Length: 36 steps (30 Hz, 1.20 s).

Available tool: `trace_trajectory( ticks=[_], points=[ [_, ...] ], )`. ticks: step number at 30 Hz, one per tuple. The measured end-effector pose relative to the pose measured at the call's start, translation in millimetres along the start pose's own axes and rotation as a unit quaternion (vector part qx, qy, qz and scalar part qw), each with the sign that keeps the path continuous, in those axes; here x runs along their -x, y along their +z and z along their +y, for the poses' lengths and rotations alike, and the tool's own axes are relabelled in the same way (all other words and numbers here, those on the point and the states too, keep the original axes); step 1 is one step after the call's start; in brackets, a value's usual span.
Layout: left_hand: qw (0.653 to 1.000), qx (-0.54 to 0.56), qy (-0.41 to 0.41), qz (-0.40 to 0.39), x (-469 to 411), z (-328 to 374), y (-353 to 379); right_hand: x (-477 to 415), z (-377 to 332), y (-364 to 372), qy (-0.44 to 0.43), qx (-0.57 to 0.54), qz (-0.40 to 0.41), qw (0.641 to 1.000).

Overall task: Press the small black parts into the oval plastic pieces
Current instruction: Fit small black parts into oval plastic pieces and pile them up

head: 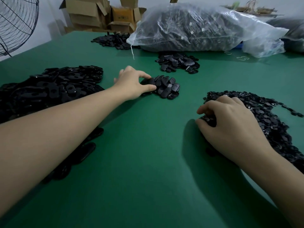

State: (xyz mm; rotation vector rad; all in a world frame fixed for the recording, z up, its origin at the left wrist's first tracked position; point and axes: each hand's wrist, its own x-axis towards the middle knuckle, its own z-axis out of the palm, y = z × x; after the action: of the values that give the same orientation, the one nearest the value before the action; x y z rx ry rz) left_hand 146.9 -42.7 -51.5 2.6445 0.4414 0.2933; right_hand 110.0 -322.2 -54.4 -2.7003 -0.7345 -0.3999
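At the bench (148, 162) centre the left hand (133, 84) pinches an oval piece (148, 81); by the right edge the right hand (230, 129) curls round small black parts (208, 120).

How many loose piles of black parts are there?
5: left pile, far pile, centre-back pile, middle pile by left hand, right pile under right hand. More may be hidden.
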Motion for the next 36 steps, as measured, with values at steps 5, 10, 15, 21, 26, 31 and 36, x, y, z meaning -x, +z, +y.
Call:
trace_trajectory(
  ticks=[5,10,15,21,26,31,36],
  points=[
    [0.998,0.059,0.017,0.009,6,-9,-19,1,0,-2,0.005,0.088,-0.025,0.996],
    [0.991,-0.083,0.034,-0.1,23,-28,-68,1,-1,-5,0.0,0.087,-0.019,0.996],
    [0.968,-0.216,0.06,-0.108,48,-45,-83,2,-3,-4,-0.012,0.084,-0.001,0.996],
    [0.949,-0.26,0.065,-0.169,63,-51,-107,1,0,-3,-0.027,0.084,0.004,0.996],
    [0.928,-0.304,0.048,-0.208,70,-48,-112,0,-1,0,-0.044,0.071,-0.012,0.996],
    [0.923,-0.328,0.061,-0.19,76,-40,-102,-1,-1,-1,-0.066,0.053,-0.012,0.996],
    [0.923,-0.336,0.067,-0.175,83,-31,-97,1,-3,-3,-0.073,0.026,-0.011,0.997]
  ],
)
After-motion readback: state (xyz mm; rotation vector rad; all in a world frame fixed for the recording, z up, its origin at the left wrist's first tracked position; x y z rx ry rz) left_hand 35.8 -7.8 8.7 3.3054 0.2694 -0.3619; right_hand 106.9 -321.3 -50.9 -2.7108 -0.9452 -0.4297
